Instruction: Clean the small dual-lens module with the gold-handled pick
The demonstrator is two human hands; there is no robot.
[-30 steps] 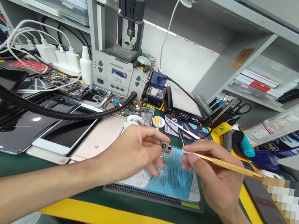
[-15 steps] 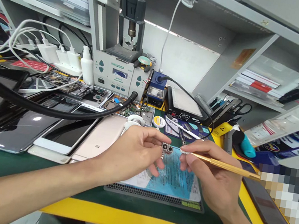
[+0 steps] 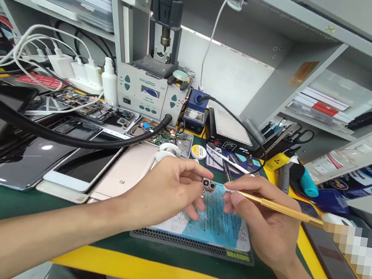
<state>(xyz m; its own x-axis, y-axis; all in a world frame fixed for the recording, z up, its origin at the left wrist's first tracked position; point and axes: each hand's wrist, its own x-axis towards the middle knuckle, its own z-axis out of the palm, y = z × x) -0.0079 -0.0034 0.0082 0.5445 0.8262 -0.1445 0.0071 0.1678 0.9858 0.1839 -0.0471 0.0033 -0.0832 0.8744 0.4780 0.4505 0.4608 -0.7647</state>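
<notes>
Fingertips of my left hand (image 3: 164,190) pinch a small black dual-lens camera module (image 3: 208,185), held just above the blue heat-resistant work mat (image 3: 215,221). My right hand (image 3: 261,218) is closed around a slim gold-coloured metal tool (image 3: 277,208), its pale tip close beside the module. Behind them, a shallow grey tray (image 3: 185,145) holds a green circuit board (image 3: 161,138) and loose parts, and a second tray to its left holds dismantled phone pieces.

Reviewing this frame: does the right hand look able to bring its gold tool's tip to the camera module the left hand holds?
Probably yes. The right hand holds the gold tool with its tip close beside the camera module pinched in the left hand; nothing sits between them.
</notes>
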